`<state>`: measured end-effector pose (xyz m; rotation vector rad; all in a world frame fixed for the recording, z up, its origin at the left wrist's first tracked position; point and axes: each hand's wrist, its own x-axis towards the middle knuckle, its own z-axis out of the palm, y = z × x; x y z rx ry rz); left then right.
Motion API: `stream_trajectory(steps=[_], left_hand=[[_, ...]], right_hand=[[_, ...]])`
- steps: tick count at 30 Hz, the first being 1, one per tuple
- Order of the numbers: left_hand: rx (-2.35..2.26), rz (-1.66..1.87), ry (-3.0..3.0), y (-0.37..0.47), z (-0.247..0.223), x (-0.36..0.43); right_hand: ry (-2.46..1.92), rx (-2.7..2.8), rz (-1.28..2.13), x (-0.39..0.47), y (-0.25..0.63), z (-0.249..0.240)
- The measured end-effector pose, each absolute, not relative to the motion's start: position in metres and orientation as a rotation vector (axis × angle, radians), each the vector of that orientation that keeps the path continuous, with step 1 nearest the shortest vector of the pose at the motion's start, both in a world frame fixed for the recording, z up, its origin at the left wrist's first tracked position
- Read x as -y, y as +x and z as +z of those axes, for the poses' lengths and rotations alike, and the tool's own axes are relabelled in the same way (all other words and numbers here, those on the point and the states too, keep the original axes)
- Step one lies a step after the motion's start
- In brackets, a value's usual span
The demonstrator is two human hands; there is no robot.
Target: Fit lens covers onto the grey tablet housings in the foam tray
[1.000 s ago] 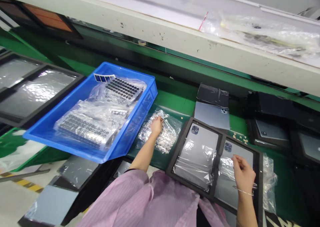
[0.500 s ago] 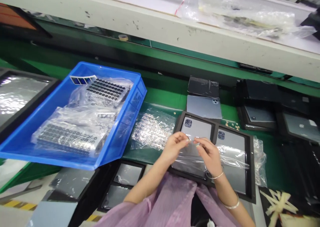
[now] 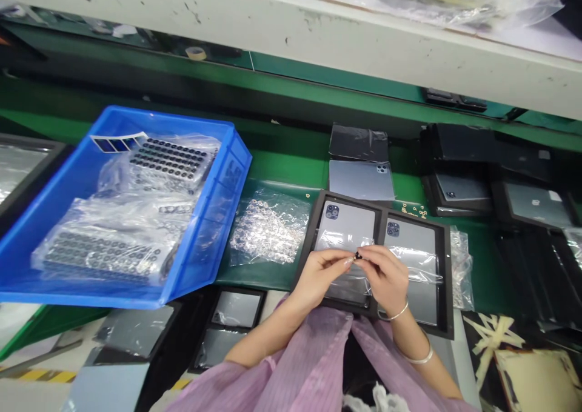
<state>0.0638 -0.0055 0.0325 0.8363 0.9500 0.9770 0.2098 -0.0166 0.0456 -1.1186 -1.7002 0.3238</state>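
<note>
My left hand (image 3: 319, 277) and my right hand (image 3: 387, 277) meet fingertip to fingertip, both pinching a small black piece (image 3: 357, 255). It is too small to make out fully. Right under them lies a black double frame (image 3: 310, 242) with two grey phone-back panels, each with a dark camera cluster at its upper left. My hands cover part of the left panel (image 3: 352, 221); clear film crosses the right panel (image 3: 416, 306). Left of the frame, a clear bag of small shiny rings (image 3: 268, 230) rests on the green mat.
A blue bin (image 3: 239, 157) at left holds bagged sheets of black rings (image 3: 170, 157). Behind the frame lie a blue-grey panel (image 3: 359, 179) and several loose rings (image 3: 413, 210). Stacked dark panels (image 3: 461, 142) stand at right, near tape strips (image 3: 495, 333). A white shelf (image 3: 273, 21) spans the back.
My hands have closed together, and a small black piece now shows between the fingertips. The whole view has shifted a little, with the bench things sitting further left and slightly higher.
</note>
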Motion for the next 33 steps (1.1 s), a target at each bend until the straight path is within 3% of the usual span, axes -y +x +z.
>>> stream_trajectory(steps=[14,28,33], left_hand=[[-0.937,0.964,1.149,0.057,0.04,0.005],[-1.207,1.045,0.894,0.062,0.006,-0.002],[-1.346,1.037,0.885,0.052,-0.01,-0.001]], right_hand=[[-1.029,1.949,0.226,0.019,0.223,0.052],[-1.251,1.611,0.659,0.001,0.197,0.022],[-1.279,1.696,0.479,-0.036,0.202,0.007]])
